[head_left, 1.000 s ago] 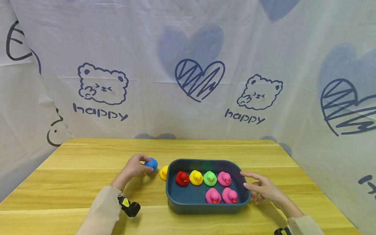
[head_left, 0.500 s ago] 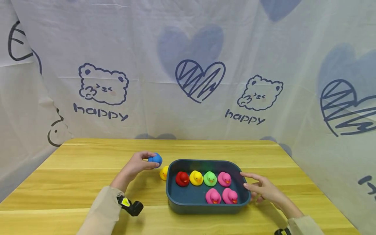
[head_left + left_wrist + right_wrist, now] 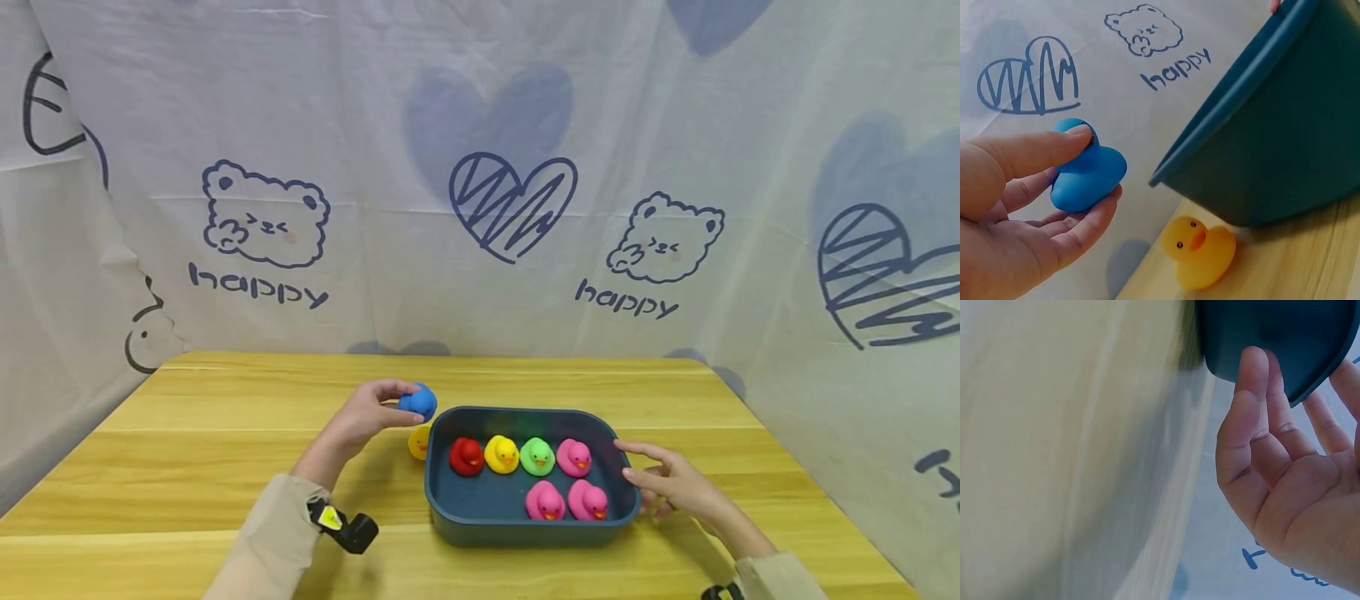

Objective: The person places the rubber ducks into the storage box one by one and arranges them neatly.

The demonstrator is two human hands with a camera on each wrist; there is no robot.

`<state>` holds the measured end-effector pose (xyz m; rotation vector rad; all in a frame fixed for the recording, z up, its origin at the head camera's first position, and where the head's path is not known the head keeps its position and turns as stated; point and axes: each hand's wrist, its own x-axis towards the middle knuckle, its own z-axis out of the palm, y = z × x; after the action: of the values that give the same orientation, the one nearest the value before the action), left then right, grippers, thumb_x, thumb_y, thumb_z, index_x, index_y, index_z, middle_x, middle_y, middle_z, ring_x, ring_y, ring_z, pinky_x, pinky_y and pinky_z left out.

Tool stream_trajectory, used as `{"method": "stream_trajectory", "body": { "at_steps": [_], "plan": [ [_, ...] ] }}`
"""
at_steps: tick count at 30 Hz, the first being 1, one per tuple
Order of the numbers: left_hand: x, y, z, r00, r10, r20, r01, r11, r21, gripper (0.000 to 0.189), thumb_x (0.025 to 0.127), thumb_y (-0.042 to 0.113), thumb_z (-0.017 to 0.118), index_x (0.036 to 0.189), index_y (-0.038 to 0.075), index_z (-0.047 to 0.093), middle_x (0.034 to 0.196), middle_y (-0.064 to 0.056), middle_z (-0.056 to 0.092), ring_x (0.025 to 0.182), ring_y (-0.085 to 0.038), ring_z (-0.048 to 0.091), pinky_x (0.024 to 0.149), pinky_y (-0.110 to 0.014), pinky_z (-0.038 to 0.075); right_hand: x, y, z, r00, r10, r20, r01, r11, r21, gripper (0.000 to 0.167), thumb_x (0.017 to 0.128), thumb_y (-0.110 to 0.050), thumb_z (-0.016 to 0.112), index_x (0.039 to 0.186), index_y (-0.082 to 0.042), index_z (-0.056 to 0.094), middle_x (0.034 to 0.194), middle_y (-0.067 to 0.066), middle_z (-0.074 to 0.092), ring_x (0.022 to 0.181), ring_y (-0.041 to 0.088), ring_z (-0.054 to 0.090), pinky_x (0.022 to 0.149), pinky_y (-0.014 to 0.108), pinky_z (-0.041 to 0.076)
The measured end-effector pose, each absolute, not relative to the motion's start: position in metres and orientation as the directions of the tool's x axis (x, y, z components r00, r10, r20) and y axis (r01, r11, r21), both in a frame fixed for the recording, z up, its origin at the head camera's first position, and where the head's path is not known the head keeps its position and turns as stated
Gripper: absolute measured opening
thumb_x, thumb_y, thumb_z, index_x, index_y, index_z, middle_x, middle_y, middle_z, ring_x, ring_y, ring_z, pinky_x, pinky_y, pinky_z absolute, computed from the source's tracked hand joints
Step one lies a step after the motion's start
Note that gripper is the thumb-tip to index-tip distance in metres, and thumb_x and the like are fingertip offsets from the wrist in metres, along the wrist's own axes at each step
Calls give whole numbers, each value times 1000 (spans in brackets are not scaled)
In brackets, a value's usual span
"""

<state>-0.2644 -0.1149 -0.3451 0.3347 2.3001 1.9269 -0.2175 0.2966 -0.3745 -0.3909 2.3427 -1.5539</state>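
Note:
My left hand point(image 3: 365, 414) pinches a blue rubber duck point(image 3: 422, 402) between thumb and fingers, raised above the table just off the bin's left rim. In the left wrist view the thumb lies over the neck of the blue duck point(image 3: 1088, 181), with fingers beneath it. A yellow rubber duck point(image 3: 417, 443) stands on the table against the dark blue-green bin point(image 3: 525, 534), partly hidden by it. At the bin's right end, my right hand point(image 3: 678, 483) touches rim and outer wall with relaxed fingers. The right wrist view shows its fingertips point(image 3: 1252, 362) against that wall.
Inside the bin, a red duck point(image 3: 467, 457), a yellow duck point(image 3: 502, 455), a green duck point(image 3: 537, 457) and a pink duck point(image 3: 573, 457) form the back row. Two pink ducks point(image 3: 545, 501) sit in front. A printed cloth point(image 3: 375, 250) hangs behind the wooden table point(image 3: 187, 467).
My left hand has lifted the blue duck and carried it rightward, from beside the outside yellow duck to near the bin's back left corner. The right hand and bin have not moved.

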Motion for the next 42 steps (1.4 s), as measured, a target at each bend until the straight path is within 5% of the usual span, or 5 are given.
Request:
{"method": "stream_trajectory", "body": {
  "at_steps": [21,42],
  "plan": [
    [-256,-95,-335,-899,431,79,114,55,992,31,86,-8,48,116,-18,46,114,-26,50,83,-17,59,81,-36,47,-215,296,-375,-919,-379,-103,-49,370,-928,57,91,-21,53,136,3,28,65,7,54,55,13,51,46,26,46],
    [-254,-57,-341,-877,479,47,115,115,987,28,80,-5,61,107,-10,60,99,-14,60,75,-17,58,77,-38,49,-215,295,-376,-924,-366,-110,-41,379,-925,57,91,-22,53,136,3,29,67,8,57,56,14,53,46,25,45]
  ]
}}
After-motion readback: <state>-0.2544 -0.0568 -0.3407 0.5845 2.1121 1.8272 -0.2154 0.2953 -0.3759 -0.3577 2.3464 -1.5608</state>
